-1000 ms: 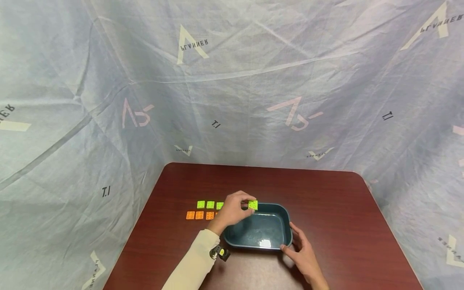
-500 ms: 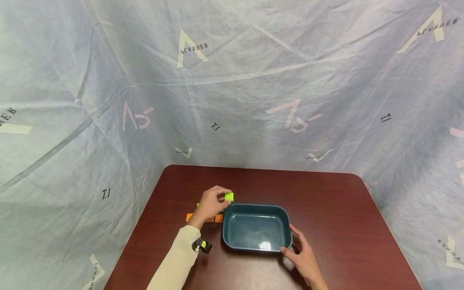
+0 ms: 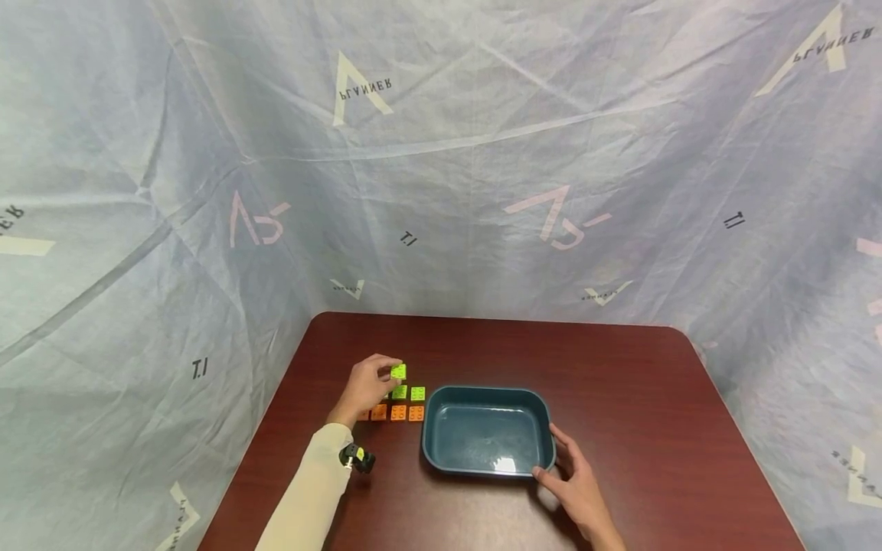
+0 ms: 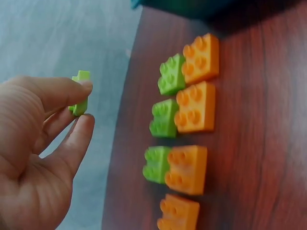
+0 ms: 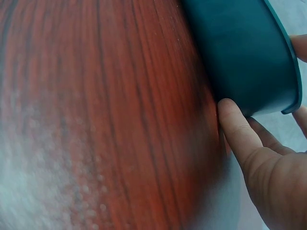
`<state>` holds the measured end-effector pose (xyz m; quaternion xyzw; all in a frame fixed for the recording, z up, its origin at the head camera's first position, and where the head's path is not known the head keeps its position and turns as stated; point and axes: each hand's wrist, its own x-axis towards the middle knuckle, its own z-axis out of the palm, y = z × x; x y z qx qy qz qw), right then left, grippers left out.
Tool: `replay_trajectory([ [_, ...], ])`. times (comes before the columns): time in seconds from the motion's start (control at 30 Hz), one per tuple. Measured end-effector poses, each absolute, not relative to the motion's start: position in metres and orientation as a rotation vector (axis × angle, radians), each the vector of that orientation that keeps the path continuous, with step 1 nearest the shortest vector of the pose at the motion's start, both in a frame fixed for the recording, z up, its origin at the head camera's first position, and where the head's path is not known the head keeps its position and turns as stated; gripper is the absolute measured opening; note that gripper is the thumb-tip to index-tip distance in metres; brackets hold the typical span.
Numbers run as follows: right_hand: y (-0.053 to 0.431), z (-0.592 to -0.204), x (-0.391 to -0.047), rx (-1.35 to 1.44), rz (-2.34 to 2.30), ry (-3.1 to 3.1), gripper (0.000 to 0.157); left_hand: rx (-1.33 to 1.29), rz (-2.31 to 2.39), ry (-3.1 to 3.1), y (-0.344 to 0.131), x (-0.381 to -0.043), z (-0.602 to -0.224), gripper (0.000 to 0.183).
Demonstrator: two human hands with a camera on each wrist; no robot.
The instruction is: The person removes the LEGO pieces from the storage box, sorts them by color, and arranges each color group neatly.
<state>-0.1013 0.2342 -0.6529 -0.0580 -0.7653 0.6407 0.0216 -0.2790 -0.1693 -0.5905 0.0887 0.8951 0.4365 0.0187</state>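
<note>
My left hand (image 3: 367, 386) pinches a lime-green toy building brick (image 3: 398, 372) between thumb and fingertips, raised over the far row of bricks. In the left wrist view the pinched green brick (image 4: 80, 93) is seen side-on. Beneath lie a row of green bricks (image 3: 417, 393) and, nearer the body, a row of orange bricks (image 3: 398, 413). My right hand (image 3: 577, 484) holds the near right corner of a dark teal rectangular dish (image 3: 489, 471), thumb on the front and fingers along the right side. Nothing lies in the dish.
All of this stands on a dark red wood-grain table (image 3: 641, 413). Grey fabric sheets (image 3: 441, 191) with printed lettering hang behind the table and on both sides. The dish sits just right of the brick rows.
My left hand has moved left with the green brick, from over the dish to over the brick rows. The right hand and dish have stayed in place.
</note>
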Motion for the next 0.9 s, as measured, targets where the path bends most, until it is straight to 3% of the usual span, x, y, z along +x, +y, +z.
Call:
replay_trajectory([
  [0.9, 0.236, -0.655, -0.103, -0.180, 1.980, -2.384, 0.084, 0.088, 1.109, 2.920, -0.224, -0.287, -0.617, 0.032],
])
